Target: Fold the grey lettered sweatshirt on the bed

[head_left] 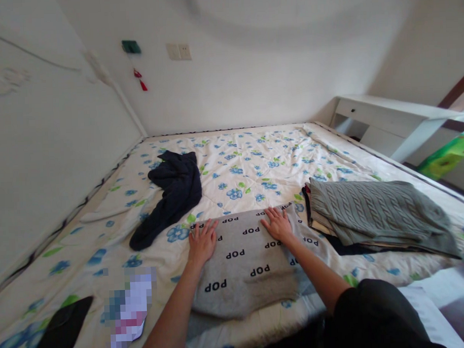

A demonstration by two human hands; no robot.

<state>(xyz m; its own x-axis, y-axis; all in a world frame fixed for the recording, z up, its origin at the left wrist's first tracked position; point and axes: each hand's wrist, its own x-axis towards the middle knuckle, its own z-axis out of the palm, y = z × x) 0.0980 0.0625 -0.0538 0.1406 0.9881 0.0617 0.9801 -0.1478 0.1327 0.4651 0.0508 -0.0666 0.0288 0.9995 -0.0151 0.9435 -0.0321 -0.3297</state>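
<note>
A grey garment printed with the word POP lies folded flat on the bed in front of me. My left hand rests on its far left corner with the fingers spread. On its far right part lies my right hand, palm down, fingers apart. Neither hand grips the cloth. To the right is a stack of folded clothes with a grey-green cable-knit sweater on top. A crumpled dark navy garment lies to the left.
Blue-flowered bedding covers the bed. At the lower left lie a black flat object and a pixelated item. Beyond the bed's right edge stands a white desk. A green bag-like object is at the far right.
</note>
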